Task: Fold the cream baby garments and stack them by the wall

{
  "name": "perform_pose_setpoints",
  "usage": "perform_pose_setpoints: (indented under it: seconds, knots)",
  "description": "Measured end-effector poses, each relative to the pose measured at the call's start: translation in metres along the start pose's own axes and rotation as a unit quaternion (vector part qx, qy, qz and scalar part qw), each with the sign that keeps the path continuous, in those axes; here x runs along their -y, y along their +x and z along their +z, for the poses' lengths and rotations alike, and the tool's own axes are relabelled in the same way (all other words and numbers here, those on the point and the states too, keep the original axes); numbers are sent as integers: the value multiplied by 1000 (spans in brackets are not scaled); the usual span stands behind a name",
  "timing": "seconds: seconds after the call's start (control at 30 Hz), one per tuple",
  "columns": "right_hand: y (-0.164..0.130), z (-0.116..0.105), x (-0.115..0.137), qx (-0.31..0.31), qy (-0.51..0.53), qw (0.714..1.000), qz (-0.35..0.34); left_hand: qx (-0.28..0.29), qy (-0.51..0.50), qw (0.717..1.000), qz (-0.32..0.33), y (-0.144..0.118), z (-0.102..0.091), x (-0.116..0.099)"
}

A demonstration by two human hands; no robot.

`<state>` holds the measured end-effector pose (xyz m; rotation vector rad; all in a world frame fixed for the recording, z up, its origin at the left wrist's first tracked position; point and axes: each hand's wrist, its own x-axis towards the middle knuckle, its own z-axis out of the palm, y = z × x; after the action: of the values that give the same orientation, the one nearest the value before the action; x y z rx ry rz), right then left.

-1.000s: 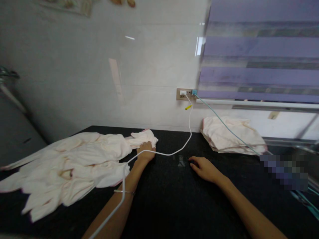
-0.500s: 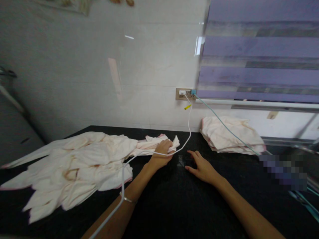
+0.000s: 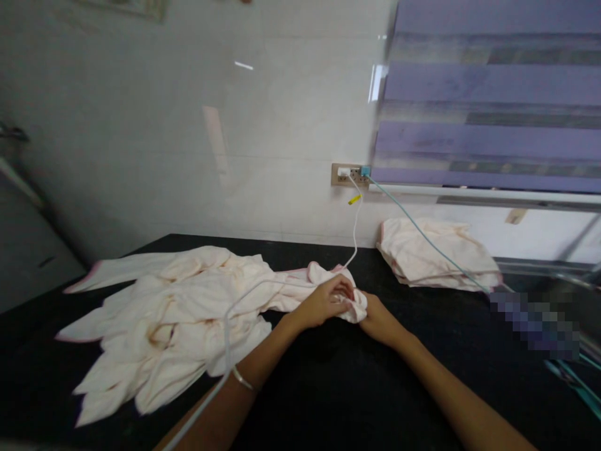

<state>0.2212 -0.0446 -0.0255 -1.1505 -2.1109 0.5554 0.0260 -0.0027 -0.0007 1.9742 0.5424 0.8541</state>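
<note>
A heap of crumpled cream cloths [image 3: 201,307] with pink edging and some brown stains lies across the left of the black counter. From its right end one cloth stretches toward me, and my left hand [image 3: 326,300] has its fingers curled around that bunched end. My right hand [image 3: 378,318] grips the same cloth from the other side, its fingertips mostly hidden behind the fabric. A white cable [image 3: 228,332] runs over the heap and past my left arm.
Folded cream cloths [image 3: 432,250] are stacked by the wall at the right. A wall socket [image 3: 350,175] holds a white plug and a blue-green plug. A blue-green cable [image 3: 417,233] crosses the stack. The black counter [image 3: 319,394] extends toward me. A pixelated patch covers something at right.
My right hand has moved left and closed on the cloth's end. My left hand has shifted right and down, drawing the cloth and the heap rightward.
</note>
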Motion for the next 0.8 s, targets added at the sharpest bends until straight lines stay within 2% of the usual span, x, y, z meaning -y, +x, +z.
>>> perform_pose_setpoints:
  seconds: [0.07, 0.13, 0.23, 0.3, 0.37, 0.43, 0.53, 0.7, 0.8]
  knots:
    - [0, -1, 3, 13, -32, 999, 24, -80, 49, 995, -29, 2, -16, 11]
    - [0, -4, 5, 18, -61, 997, 50, -118, 190, 972, -74, 0, -37, 20]
    - [-1, -9, 6, 13, -94, 992, 81, -91, 398, 895, -178, -9, -69, 32]
    - [-2, -13, 5, 9, -119, 989, 93, -55, 469, 847, -245, -16, -87, 37]
    - [-2, -19, 2, -1, -148, 983, 108, -20, 500, 820, -278, -21, -99, 42]
    - [-4, -26, -3, -21, -180, 974, 138, -9, 507, 814, -284, -24, -108, 48]
    - [-9, -39, -16, -84, -215, 951, 205, -47, 496, 816, -294, -26, -114, 58]
    - [-21, -56, -31, -216, -238, 889, 325, -79, 488, 815, -302, -24, -115, 71]
    - [-24, -59, -36, -268, -226, 872, 342, -89, 490, 811, -309, -23, -114, 73]
